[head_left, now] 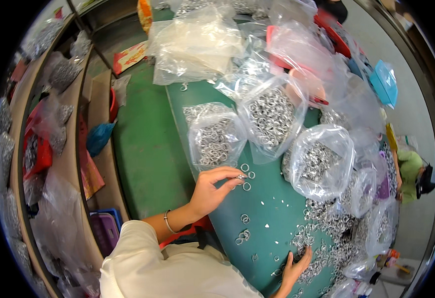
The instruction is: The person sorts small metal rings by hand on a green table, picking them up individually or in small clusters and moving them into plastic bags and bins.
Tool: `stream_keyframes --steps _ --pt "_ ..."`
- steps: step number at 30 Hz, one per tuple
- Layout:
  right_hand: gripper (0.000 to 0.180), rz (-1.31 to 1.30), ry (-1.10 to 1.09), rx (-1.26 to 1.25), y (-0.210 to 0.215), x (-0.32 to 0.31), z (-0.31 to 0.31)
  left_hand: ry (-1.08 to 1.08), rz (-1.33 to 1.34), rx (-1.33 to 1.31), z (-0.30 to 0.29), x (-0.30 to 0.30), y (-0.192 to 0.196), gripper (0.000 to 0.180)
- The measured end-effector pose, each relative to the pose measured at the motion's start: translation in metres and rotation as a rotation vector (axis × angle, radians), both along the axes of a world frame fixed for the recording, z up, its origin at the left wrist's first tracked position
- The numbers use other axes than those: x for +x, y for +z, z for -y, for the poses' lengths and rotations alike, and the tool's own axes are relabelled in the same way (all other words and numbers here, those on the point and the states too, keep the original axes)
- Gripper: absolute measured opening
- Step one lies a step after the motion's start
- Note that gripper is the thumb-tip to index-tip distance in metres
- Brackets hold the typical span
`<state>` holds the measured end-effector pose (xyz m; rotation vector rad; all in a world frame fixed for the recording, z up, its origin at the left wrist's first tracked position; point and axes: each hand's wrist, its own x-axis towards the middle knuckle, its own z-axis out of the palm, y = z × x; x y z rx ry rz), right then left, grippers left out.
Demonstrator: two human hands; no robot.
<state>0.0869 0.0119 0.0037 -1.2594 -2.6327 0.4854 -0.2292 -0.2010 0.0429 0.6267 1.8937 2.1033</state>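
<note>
My left hand reaches over the table's near-left edge, its thumb and forefinger closed on a small silver metal piece; its exact shape is too small to make out. Right by those fingertips lie several loose metal rings. At the lower right, my right hand rests at the edge of a spread pile of silver metal rings and small metal parts, thumb and fingers apart. Between the two hands are small clusters of linked rings on the green table.
Clear plastic bags of metal rings stand across the table, one bag just beyond my left hand. Flat empty bags are stacked at the far end. Shelves with bags line the left. Another person in green is at the right.
</note>
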Motion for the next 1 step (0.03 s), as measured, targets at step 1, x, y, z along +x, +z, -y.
stream_keyframes --steps 1 --pt "0.066 -0.019 -0.016 -0.016 -0.0017 0.0022 -0.001 -0.025 0.04 0.003 -0.0029 0.0007 0.0023 0.015"
